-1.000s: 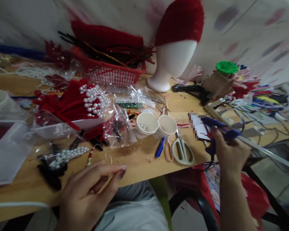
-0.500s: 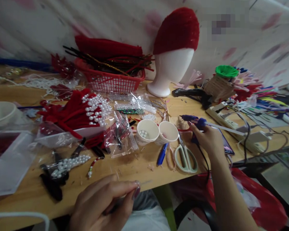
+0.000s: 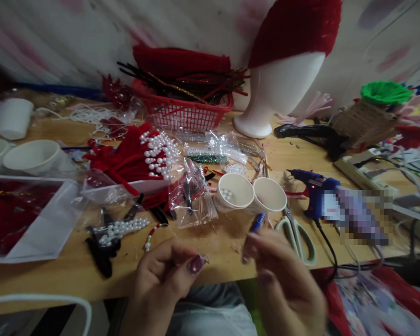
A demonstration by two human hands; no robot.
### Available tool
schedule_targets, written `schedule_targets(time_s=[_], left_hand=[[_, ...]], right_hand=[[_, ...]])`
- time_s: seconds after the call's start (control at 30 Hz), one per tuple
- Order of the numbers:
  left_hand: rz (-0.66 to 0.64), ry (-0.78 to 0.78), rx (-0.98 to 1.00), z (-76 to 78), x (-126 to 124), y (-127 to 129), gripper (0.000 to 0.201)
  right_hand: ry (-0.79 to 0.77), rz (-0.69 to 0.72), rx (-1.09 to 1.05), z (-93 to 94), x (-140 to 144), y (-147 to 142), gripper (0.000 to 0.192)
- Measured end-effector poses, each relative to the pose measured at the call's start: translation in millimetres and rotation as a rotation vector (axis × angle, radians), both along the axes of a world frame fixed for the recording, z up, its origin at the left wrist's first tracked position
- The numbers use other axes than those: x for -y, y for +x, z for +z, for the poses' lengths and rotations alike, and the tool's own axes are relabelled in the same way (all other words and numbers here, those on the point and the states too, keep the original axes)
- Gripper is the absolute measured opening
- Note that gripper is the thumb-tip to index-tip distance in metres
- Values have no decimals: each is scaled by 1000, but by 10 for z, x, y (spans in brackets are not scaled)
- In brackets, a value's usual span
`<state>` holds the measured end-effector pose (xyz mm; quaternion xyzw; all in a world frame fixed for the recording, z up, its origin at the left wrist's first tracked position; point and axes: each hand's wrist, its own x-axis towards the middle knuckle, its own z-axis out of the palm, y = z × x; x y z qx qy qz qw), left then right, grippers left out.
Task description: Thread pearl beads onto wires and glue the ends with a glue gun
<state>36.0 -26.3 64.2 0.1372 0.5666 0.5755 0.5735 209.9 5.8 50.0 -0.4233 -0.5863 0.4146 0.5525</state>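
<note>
My left hand (image 3: 171,275) is closed in a pinch at the table's front edge. A tiny clear, shiny piece (image 3: 206,258) shows at its fingertips, too small to name. My right hand (image 3: 287,275), slightly blurred, is to its right with thumb and fingers apart and nothing seen between them. Beyond it lies a blue glue gun (image 3: 315,186) with a small red light on. A blue pen (image 3: 258,222) and pale green-handled scissors (image 3: 296,238) are close by the right hand. Two paper cups (image 3: 235,191) stand ahead, the left one holding white beads.
Red fuzzy stems tipped with white pearls (image 3: 161,156) lie left of centre. Behind are a red basket (image 3: 185,114) and a white foam head (image 3: 280,93) in a red cap. A bead strand (image 3: 150,237), a white box (image 3: 51,228) and a power strip (image 3: 367,172) are also around.
My right hand has left the glue gun, which now lies on the table, and has come left toward my left hand. The left hand keeps its pinch. The view has shifted left.
</note>
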Motion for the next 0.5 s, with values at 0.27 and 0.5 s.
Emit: schedule_targets(time_s=[0.27, 0.5], left_hand=[[-118, -5, 215, 26, 13, -46, 38], [-122, -50, 280, -71, 44, -33, 44]], right_hand=[[-311, 521, -427, -94, -135, -465, 34], [-356, 485, -505, -110, -112, -463, 22]])
